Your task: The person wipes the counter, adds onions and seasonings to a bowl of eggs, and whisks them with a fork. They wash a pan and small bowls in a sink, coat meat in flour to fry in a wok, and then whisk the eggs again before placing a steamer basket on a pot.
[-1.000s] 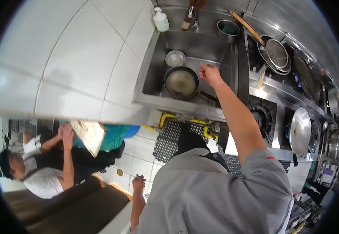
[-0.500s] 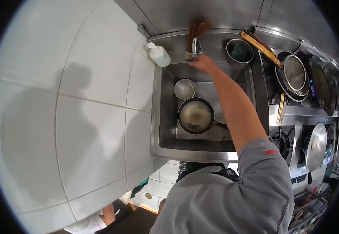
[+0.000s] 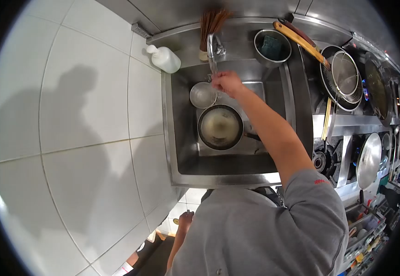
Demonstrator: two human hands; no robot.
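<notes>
A: Since half a second ago the right hand (image 3: 227,83) has come back from the tap (image 3: 213,48) and is now lower, over the sink (image 3: 181,152), just under the spout.

B: Is it holding something?

A: I cannot tell. The fingers are curled loosely, and a thin stream of water seems to run down at them. I see no object inside.

B: And the left hand?

A: The left hand (image 3: 185,220) hangs low beside the body, near the floor. It is too small to judge how open it is.

B: What lies nearest to the right hand?

A: A small steel bowl (image 3: 202,94) just to its left, and the dark pan (image 3: 220,127) nearer to us, both on the sink bottom. The pan holds pale liquid.

B: How would that pan handle?

A: I judge it stiff and rather heavy, wet and slippery. Its handle (image 3: 252,136), which points right, is the safe place to grip.
</notes>
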